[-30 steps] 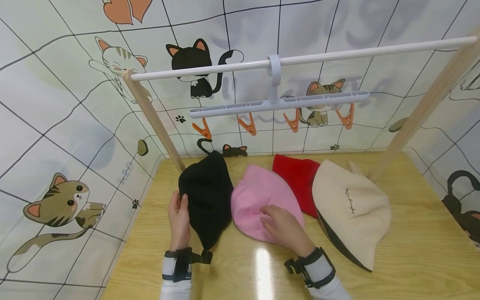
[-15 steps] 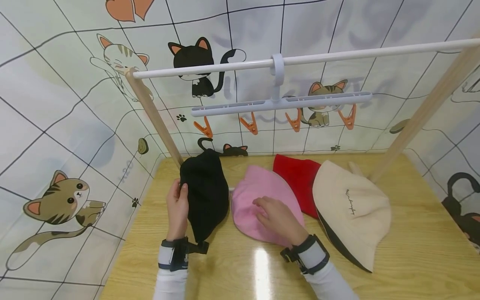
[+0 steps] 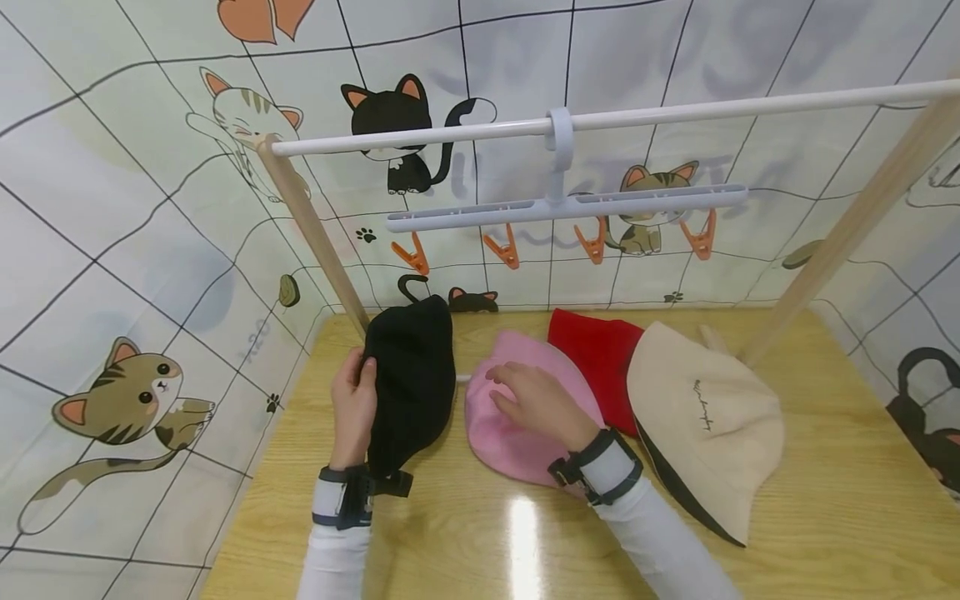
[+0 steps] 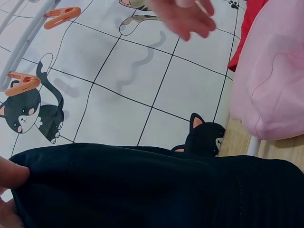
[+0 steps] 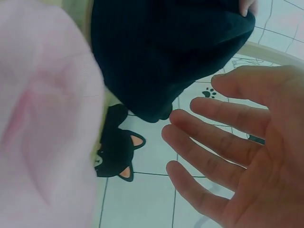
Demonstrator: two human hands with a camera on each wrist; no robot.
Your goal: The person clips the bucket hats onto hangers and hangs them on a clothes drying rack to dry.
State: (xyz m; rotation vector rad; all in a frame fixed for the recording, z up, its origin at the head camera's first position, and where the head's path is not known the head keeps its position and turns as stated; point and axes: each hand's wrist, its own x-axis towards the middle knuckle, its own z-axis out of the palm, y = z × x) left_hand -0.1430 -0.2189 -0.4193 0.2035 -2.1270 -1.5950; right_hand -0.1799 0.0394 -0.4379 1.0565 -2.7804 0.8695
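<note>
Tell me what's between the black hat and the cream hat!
The head view shows a bit of white rod, the pink hat and the red hat there, with the right hand in front of the pink hat.

The left hand [image 3: 354, 408] grips a black hat [image 3: 412, 375] while the right hand [image 3: 542, 404] hovers over a pink hat [image 3: 497, 450].

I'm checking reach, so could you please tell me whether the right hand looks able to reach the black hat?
Probably yes: the right hand is empty, and nothing shows between it and the black hat, which the left hand holds.
</note>
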